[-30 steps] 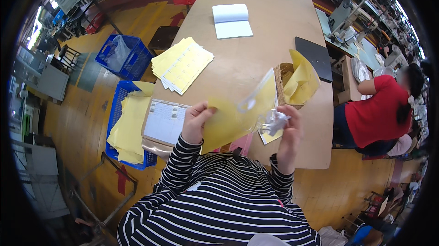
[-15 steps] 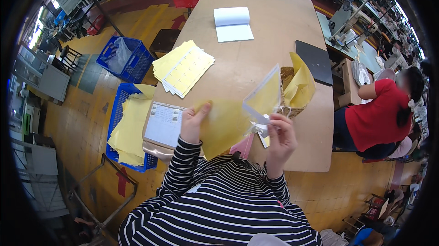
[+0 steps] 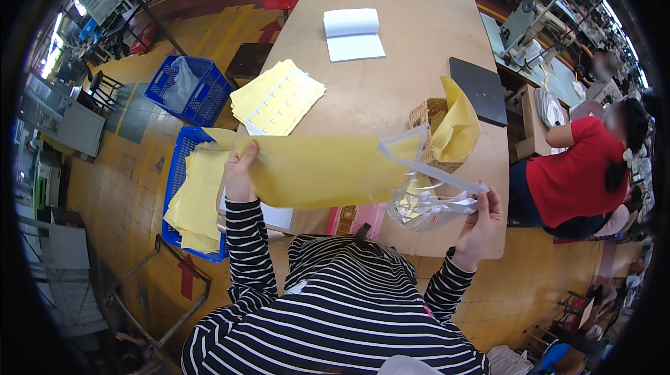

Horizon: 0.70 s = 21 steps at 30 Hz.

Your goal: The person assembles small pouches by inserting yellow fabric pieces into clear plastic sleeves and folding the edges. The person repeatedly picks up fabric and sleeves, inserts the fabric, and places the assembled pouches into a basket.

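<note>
My left hand (image 3: 241, 171) is closed, gripping the left end of a thin yellow sheet (image 3: 307, 169) that stretches across in front of me. My right hand (image 3: 480, 224) pinches a clear plastic bag (image 3: 419, 211) by a pale strip along its edge. The crumpled bag hangs at the sheet's right end. Whether that end lies inside the plastic or behind it, I cannot tell. Below the bag and sheet, a pink printed packet (image 3: 366, 220) is partly hidden. A wicker basket (image 3: 427, 111) holding yellow sheets stands just beyond the bag.
On the table (image 3: 398, 47) are fanned yellow cards (image 3: 278, 99), an open notepad (image 3: 354, 34) and a black flat board (image 3: 477, 92). A blue crate (image 3: 183, 159) of yellow sheets stands at left, with another blue crate (image 3: 209, 92) beyond. A person in red (image 3: 576, 173) is at right.
My hands have moved apart, the left one leftward and the right one rightward. The yellow sheet, bunched before, is now spread wide, and the bag has been drawn to the right.
</note>
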Each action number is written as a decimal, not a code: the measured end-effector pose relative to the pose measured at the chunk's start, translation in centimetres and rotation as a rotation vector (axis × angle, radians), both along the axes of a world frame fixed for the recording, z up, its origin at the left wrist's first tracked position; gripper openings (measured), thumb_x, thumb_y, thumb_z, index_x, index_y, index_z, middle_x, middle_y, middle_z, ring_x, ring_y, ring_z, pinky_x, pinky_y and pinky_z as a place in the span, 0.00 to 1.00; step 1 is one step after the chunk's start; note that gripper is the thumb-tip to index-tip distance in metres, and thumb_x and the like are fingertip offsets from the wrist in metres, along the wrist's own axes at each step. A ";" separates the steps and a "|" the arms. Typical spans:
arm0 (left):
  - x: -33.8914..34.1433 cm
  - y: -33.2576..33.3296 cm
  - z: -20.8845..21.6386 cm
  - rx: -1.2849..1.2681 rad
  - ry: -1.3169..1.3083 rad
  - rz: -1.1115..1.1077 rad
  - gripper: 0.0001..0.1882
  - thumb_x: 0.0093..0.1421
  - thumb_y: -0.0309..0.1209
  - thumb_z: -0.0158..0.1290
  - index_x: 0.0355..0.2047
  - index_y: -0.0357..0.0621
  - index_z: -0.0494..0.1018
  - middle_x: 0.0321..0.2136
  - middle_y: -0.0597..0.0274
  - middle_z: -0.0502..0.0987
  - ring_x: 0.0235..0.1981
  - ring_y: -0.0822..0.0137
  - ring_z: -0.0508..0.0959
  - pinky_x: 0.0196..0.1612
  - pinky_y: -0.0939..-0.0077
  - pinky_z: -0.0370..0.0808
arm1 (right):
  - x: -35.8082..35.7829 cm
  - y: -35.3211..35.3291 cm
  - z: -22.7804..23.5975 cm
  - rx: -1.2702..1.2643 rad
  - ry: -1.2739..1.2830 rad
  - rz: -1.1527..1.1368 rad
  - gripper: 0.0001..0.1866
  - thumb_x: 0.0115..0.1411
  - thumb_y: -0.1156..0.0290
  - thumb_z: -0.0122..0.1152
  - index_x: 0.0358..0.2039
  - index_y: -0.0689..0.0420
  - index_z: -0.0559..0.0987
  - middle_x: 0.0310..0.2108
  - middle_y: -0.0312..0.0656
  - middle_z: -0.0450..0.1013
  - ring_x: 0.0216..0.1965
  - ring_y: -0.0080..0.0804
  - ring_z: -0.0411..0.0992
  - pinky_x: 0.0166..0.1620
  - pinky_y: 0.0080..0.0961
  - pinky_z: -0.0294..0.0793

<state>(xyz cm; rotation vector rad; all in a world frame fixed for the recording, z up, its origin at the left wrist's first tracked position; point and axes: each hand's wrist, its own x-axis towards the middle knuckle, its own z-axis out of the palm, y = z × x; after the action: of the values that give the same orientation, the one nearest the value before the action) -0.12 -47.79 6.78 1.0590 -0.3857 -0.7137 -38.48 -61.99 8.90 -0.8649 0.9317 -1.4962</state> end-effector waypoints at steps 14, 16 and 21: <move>3.7 2.6 -0.7 0.079 0.055 0.043 0.11 0.61 0.32 0.54 0.38 0.36 0.74 0.34 0.58 0.79 0.33 0.69 0.79 0.39 0.78 0.75 | -7.3 -2.2 -0.4 -0.071 -0.179 -0.286 0.09 0.60 0.77 0.56 0.41 0.63 0.73 0.49 0.48 0.72 0.42 0.27 0.74 0.47 0.21 0.76; 4.2 2.8 -1.2 0.086 0.057 0.047 0.11 0.61 0.32 0.54 0.38 0.37 0.74 0.34 0.58 0.79 0.33 0.69 0.79 0.39 0.78 0.75 | -8.1 -2.1 -0.4 -0.072 -0.217 -0.294 0.10 0.60 0.76 0.57 0.42 0.63 0.73 0.49 0.47 0.72 0.43 0.27 0.73 0.47 0.21 0.76; 4.4 2.7 -1.7 0.126 0.081 0.018 0.11 0.61 0.32 0.54 0.40 0.37 0.73 0.36 0.58 0.79 0.35 0.68 0.79 0.41 0.75 0.76 | -10.5 -1.8 -0.8 -0.090 -0.167 -0.388 0.12 0.60 0.75 0.56 0.45 0.63 0.72 0.48 0.45 0.72 0.43 0.27 0.73 0.48 0.22 0.76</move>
<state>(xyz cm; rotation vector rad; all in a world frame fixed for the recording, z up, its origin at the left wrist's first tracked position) 4.32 -45.07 5.12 1.1465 -0.2638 -0.7706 -48.94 -63.82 8.08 -0.6317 0.9492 -1.9246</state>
